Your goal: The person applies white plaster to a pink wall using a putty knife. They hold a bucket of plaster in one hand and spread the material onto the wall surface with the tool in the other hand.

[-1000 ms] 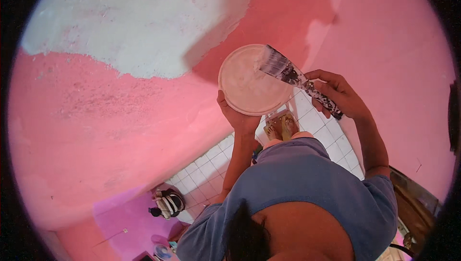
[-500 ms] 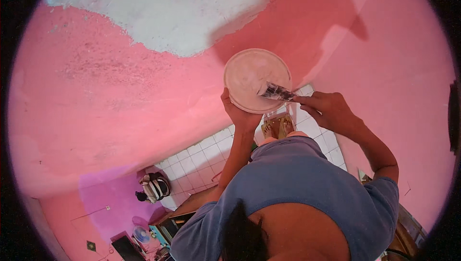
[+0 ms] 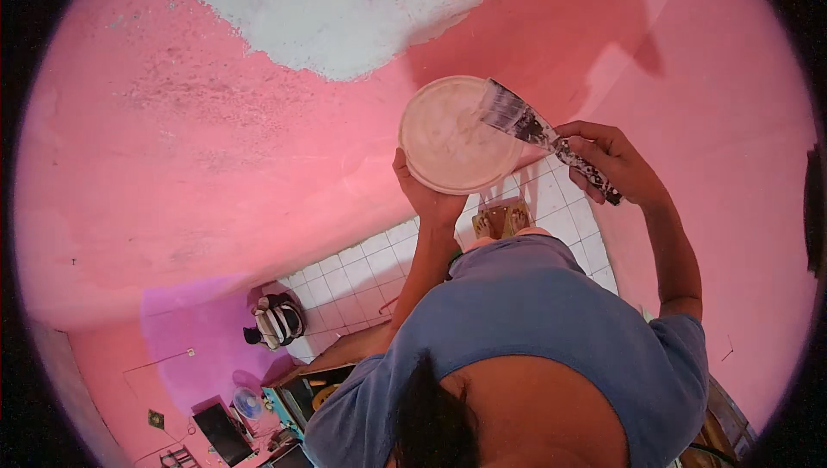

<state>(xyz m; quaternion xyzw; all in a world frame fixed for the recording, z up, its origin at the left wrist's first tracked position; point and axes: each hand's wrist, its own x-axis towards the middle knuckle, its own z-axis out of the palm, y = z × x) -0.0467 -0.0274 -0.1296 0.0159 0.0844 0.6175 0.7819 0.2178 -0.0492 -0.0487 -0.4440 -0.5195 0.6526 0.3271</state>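
My left hand (image 3: pixel 426 196) grips a round, pale lid (image 3: pixel 444 145) from below by its near rim. Whitish smears of paste cover the lid's face. In my right hand (image 3: pixel 624 166) is a putty knife (image 3: pixel 519 116) with a paste-streaked blade and a dark, spattered handle. Its blade reaches over the lid's right edge, tip tilted up; whether it touches the lid I cannot tell. Beyond the lid, the pink wall (image 3: pixel 233 175) carries a large whitish patch (image 3: pixel 336 11) with a ragged edge, and rough, pitted paint to its left.
My feet stand on a small wooden stool (image 3: pixel 500 216) above a white tiled floor (image 3: pixel 551 192). A second pink wall (image 3: pixel 732 166) rises on the right. At the lower left are a striped bag-like bundle (image 3: pixel 278 321), a small fan (image 3: pixel 247 403) and a dark screen (image 3: pixel 221 433).
My right hand has turned the putty knife, so its blade now points up and left and its handle shows. The blade has moved from the lid's middle toward its upper right edge.
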